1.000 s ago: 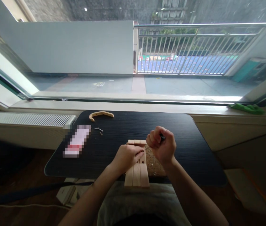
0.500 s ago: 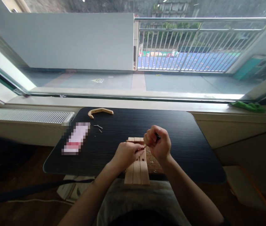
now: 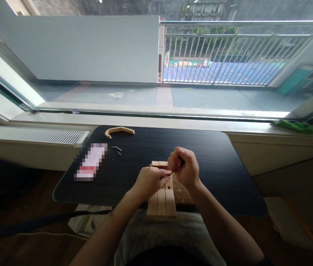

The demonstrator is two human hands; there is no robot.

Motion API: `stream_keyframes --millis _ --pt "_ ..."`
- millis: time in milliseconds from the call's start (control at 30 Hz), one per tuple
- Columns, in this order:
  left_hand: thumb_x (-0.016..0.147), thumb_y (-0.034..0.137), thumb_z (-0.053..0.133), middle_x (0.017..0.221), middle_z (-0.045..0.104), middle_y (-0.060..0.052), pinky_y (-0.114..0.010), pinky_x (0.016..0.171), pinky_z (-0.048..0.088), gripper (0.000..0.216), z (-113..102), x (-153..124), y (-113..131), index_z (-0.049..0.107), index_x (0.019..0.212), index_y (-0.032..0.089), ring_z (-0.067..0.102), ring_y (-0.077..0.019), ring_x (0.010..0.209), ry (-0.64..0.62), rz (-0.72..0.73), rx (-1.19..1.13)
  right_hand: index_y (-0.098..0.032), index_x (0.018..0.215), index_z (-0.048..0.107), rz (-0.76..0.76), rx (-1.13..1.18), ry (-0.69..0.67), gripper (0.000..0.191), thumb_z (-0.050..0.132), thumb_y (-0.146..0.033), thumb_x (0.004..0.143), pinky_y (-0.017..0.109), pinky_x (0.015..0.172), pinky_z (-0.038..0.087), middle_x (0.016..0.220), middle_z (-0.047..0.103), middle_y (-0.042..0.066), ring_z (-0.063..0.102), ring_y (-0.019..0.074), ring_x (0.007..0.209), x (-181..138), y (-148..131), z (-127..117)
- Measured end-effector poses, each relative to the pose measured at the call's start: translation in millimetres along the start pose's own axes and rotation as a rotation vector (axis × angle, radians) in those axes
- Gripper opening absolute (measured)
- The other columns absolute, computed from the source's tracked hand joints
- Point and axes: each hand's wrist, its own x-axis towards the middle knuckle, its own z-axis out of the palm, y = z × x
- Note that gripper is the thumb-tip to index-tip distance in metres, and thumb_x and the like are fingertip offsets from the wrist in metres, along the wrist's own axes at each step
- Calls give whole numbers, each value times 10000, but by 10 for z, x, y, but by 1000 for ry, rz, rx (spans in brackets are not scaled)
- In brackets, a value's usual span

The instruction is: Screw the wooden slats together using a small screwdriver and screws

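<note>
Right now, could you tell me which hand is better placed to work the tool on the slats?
Right: the right hand grips the dark tool above the wooden slats, while the left hand rests on them, probably steadying.

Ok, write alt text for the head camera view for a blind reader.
A person's left hand rests on a wooden slat panel at the near edge of a black table, while the right hand grips a dark-handled tool just above it. A curved wooden piece and small screws lie farther back, toward a wide window.
</note>
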Motion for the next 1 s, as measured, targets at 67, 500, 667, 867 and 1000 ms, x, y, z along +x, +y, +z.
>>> stream_keyframes --millis 67,500,667,867,1000 --pt "885 318 615 934 780 -9 -244 732 493 174 -10 -1 9 779 928 276 707 -179 823 -3 -2 5 -212 487 420 -5 -16 -19 367 516 -348 815 232 383 183 407 330 -65 274 79 372 -12 7 -2" --pt "881 334 612 754 753 -28 -252 643 438 193 -5 4 8 780 842 249 672 -186 716 16 1 64 -206 499 445 35 -87 -123 382 524 -359 840 233 373 181 423 357 -64 282 77 375 32 55 3" --pt "875 312 613 709 724 -29 -249 617 414 190 15 -5 -18 774 817 231 654 -186 689 39 7 68 -201 493 456 -3 -163 -155 366 495 -351 826 238 400 214 422 403 -46 315 84 395 4 95 -15" --pt "873 291 615 699 712 -19 -241 621 407 168 -6 -7 -2 769 826 245 646 -179 692 32 20 60 -213 479 424 4 -217 -90 441 481 -468 835 240 400 217 423 364 -49 304 88 399 32 190 -23" --pt "864 289 623 709 722 -24 -244 611 400 161 -15 -1 6 768 817 238 653 -182 698 18 3 68 -219 480 414 -24 -254 -69 446 458 -477 841 245 407 230 423 368 -44 313 94 405 32 171 13"
